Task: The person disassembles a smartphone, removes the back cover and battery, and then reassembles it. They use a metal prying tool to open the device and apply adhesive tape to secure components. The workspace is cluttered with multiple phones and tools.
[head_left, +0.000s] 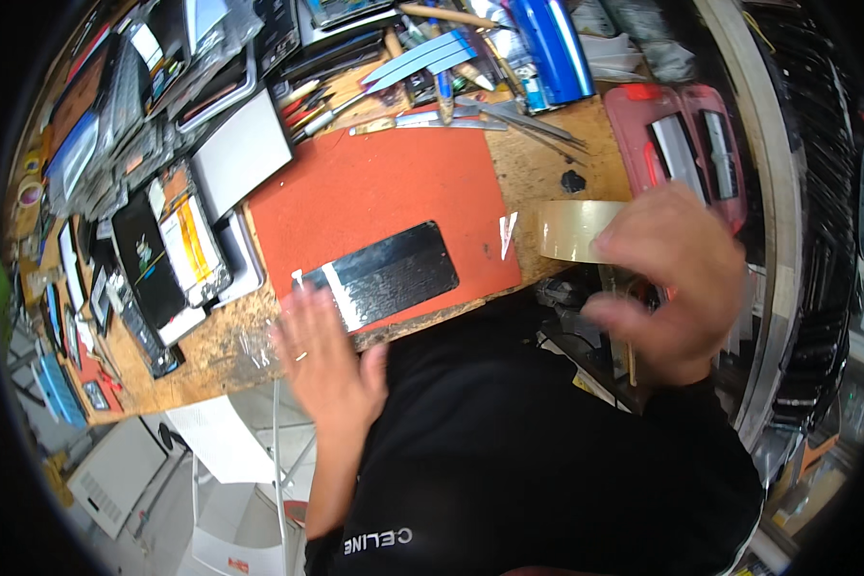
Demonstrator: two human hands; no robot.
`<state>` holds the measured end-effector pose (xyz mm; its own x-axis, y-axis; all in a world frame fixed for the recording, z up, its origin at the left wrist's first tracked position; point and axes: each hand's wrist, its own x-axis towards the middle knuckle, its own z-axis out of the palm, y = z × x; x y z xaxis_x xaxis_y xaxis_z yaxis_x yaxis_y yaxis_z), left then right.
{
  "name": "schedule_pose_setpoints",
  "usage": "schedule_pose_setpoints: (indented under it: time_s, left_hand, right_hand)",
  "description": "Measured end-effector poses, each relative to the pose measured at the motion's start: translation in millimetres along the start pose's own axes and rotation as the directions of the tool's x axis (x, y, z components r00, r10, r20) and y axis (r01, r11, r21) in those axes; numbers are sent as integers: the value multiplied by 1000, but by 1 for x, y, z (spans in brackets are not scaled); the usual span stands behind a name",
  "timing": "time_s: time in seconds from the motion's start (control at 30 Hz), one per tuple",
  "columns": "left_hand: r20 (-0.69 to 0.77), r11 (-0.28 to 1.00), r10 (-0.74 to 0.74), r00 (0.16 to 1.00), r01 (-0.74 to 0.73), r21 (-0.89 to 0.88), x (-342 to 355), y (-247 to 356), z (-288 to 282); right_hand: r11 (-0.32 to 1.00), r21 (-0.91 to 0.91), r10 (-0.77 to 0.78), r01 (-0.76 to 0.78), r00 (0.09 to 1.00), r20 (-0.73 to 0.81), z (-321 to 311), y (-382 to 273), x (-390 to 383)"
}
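Note:
A black phone screen (394, 274) with a bright glare strip lies on an orange-red mat (374, 182). My left hand (326, 350) is open at the screen's lower left end, fingers stretched and thumb apart. A small white piece shows on one finger, and another white scrap sits by the fingertips. Whether the fingertips touch the screen, I cannot tell. My right hand (677, 278), smeared by motion, is beside a roll of clear yellowish tape (574, 230) at the bench's right. Its fingers overlap the roll's edge, while the thumb stands well apart below.
Phones and parts (149, 250) crowd the bench's left side. Behind the mat lie tweezers (528, 120), brushes, blue-handled tools and a blue cylinder (555, 48). A pink open case (634, 120) is at the right. A white chair (221, 442) stands below the bench's front edge.

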<state>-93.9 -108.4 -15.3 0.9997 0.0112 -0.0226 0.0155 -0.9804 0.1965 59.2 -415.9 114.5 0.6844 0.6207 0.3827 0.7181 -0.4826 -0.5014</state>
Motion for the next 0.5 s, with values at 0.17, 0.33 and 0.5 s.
schedule_pose_setpoints:
  time_s: [0.17, 0.33, 0.5]
  left_hand:
    - [-145, 990, -138, 980, 140, 4, -21, -31, -11]
    - [67, 953, 223, 973, -203, -223, 20, 34, -2]
    - [-278, 589, 392, 877, -472, -656, 45, 29, -52]
  right_hand:
    - [962, 89, 249, -258, 963, 104, -20, 62, 58]
    - [960, -252, 262, -125, 722, 641, 37, 124, 122]
    - [885, -461, 380, -54, 656, 652, 53, 119, 112]
